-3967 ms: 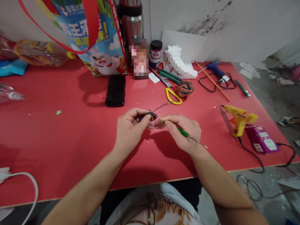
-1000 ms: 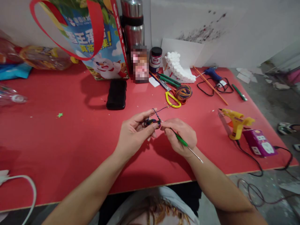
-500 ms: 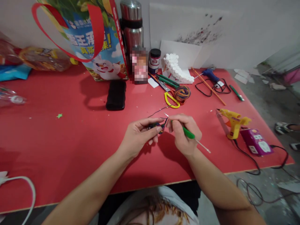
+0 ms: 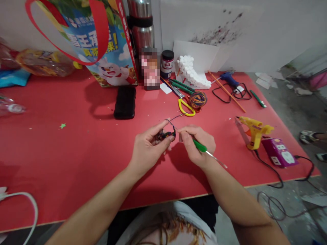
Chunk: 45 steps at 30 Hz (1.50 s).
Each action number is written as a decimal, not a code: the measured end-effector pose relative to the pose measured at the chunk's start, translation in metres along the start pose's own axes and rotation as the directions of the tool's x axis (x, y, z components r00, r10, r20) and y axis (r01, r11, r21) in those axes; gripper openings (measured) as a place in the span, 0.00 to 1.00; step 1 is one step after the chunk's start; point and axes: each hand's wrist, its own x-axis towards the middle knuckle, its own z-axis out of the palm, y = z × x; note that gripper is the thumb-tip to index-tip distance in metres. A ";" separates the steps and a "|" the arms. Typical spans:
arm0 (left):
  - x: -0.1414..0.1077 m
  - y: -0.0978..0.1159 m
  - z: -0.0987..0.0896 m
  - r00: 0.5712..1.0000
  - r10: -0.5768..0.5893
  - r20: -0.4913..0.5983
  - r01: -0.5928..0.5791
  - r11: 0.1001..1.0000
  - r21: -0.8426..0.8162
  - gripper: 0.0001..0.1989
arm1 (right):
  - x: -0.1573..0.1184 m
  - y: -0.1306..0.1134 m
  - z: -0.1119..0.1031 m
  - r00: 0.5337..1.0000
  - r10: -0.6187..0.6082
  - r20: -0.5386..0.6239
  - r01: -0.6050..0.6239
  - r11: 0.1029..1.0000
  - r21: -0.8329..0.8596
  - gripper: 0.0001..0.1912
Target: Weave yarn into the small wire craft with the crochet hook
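Note:
My left hand (image 4: 150,144) is closed on a small, dark multicoloured crochet piece (image 4: 168,135), pinched between thumb and fingers. A strand of yarn runs over the raised left index finger and back toward a multicoloured yarn ball (image 4: 198,99). In my right hand (image 4: 196,144) is a crochet hook (image 4: 199,145) with a green handle, held like a pen. Its thin metal back end sticks out past the wrist. The hook's tip points at the top of the piece, where a dark loop of yarn stands up; whether it passes through the loop is too small to tell.
Scissors (image 4: 186,107) with yellow and orange handles lie beside the yarn ball. A black phone-like case (image 4: 125,102) is behind my left hand. To the right stand a yellow glue gun (image 4: 254,131) and a purple box (image 4: 279,152). A gift bag (image 4: 112,58) and thermos (image 4: 141,25) stand behind.
Both hands have shifted slightly left. My left index finger has lifted with the yarn across it, and the hook's tip, which stuck out above the piece, has drawn down toward my right fingers.

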 end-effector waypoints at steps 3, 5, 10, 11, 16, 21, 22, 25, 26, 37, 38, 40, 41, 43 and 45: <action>0.000 -0.002 0.002 0.999 -0.040 0.008 0.040 0.999 -0.023 0.28 | 0.001 0.001 0.006 0.988 -0.157 0.011 0.157 0.978 -0.137 0.08; 0.002 -0.003 0.001 0.996 -0.086 0.035 0.088 0.993 -0.081 0.28 | -0.001 0.002 0.011 0.985 -0.170 -0.009 0.168 0.976 -0.136 0.08; 0.010 -0.004 -0.008 0.971 -0.189 0.150 0.222 0.941 -0.254 0.26 | -0.002 0.012 0.019 0.970 0.224 -0.096 -0.158 0.879 0.449 0.07; 0.012 -0.003 -0.010 0.965 -0.196 0.172 0.238 0.933 -0.271 0.25 | 0.000 0.014 0.020 0.959 0.281 -0.013 -0.216 0.765 0.607 0.06; 0.011 0.003 -0.014 0.932 -0.230 0.281 0.312 0.903 -0.295 0.19 | 0.014 0.025 0.012 0.853 0.337 0.399 -0.495 0.273 0.825 0.14; 0.009 0.007 -0.012 0.903 -0.292 0.315 0.379 0.887 -0.264 0.15 | 0.015 0.028 -0.002 0.791 0.352 0.501 -0.585 0.194 0.787 0.13; 0.009 0.007 -0.012 0.904 -0.291 0.314 0.379 0.884 -0.272 0.14 | 0.014 0.028 -0.004 0.797 0.357 0.487 -0.578 0.215 0.787 0.12; 0.010 0.006 -0.013 0.905 -0.286 0.315 0.379 0.879 -0.289 0.13 | 0.014 0.027 -0.006 0.817 0.369 0.444 -0.553 0.278 0.785 0.11; 0.010 0.006 -0.013 0.905 -0.287 0.315 0.379 0.879 -0.289 0.13 | 0.014 0.027 -0.006 0.820 0.369 0.437 -0.549 0.291 0.784 0.11; 0.009 0.003 -0.011 0.946 -0.245 0.210 0.301 0.904 -0.302 0.11 | 0.013 0.019 -0.007 0.890 0.391 0.235 -0.431 0.554 0.712 0.09; 0.009 0.003 -0.011 0.952 -0.238 0.194 0.289 0.907 -0.306 0.11 | 0.011 0.019 -0.007 0.900 0.381 0.214 -0.412 0.580 0.703 0.08; 0.009 0.003 -0.010 0.961 -0.225 0.161 0.266 0.913 -0.311 0.09 | 0.009 0.018 -0.007 0.914 0.363 0.180 -0.382 0.623 0.683 0.07; 0.009 0.003 -0.010 0.964 -0.220 0.147 0.257 0.915 -0.310 0.09 | 0.007 0.018 -0.007 0.920 0.354 0.168 -0.369 0.641 0.673 0.06; 0.009 0.003 -0.010 0.968 -0.217 0.126 0.246 0.921 -0.303 0.08 | 0.005 0.017 -0.007 0.929 0.338 0.149 -0.349 0.675 0.649 0.06; 0.009 0.004 -0.009 0.970 -0.216 0.114 0.240 0.925 -0.295 0.07 | 0.004 0.015 -0.007 0.937 0.325 0.131 -0.333 0.712 0.618 0.06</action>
